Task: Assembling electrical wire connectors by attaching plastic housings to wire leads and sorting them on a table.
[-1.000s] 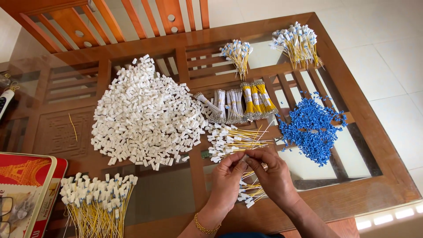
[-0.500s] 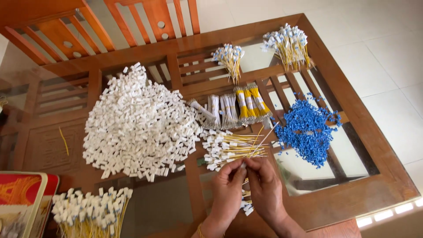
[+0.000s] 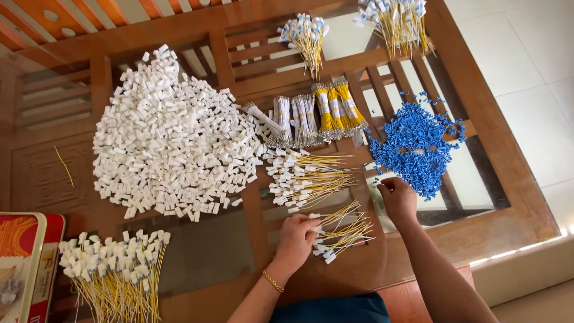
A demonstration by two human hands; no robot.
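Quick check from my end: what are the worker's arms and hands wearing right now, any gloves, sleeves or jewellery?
No gloves and no sleeves in view: both forearms are bare. The left hand has a thin gold-coloured chain bracelet at the wrist. The right hand shows no jewellery.

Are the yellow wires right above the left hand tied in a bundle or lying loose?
Loose. The yellow wires lie fanned on the glass table with no band, unlike the banded bundles behind them.

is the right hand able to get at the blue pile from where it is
Probably yes. The right hand rests at the lower edge of the blue pile of small pieces on the glass table, and nothing lies between them.
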